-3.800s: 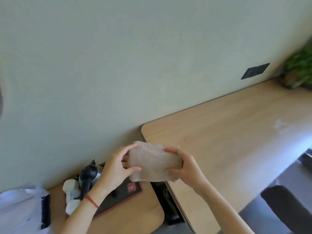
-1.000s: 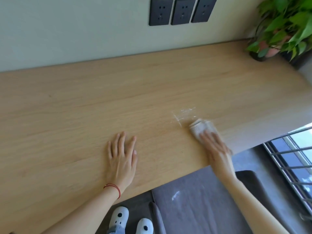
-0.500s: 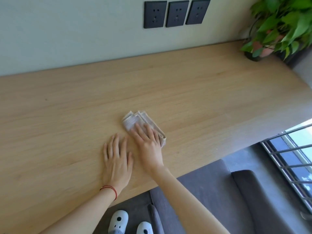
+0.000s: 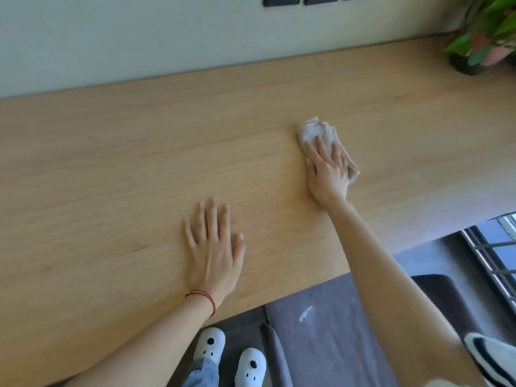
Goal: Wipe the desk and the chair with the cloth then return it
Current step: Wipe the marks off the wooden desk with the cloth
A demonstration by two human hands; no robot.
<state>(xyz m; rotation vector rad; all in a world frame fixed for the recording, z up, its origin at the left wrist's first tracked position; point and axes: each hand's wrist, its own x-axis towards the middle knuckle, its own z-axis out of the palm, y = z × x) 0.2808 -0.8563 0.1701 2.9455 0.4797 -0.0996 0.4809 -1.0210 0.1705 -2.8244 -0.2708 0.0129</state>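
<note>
Two hands flat: right hand (image 4: pixel 328 174) on cloth (image 4: pixel 315 131), mid-desk (image 4: pixel 111 191)

We press the folded cloth (image 4: pixel 315 132) flat on the desk (image 4: pixel 111 177) with our right hand (image 4: pixel 328 174). Our left hand (image 4: pixel 215 252) lies spread, well apart.

No readable text, label, brand or number anywhere — nothing legible at all.
</note>
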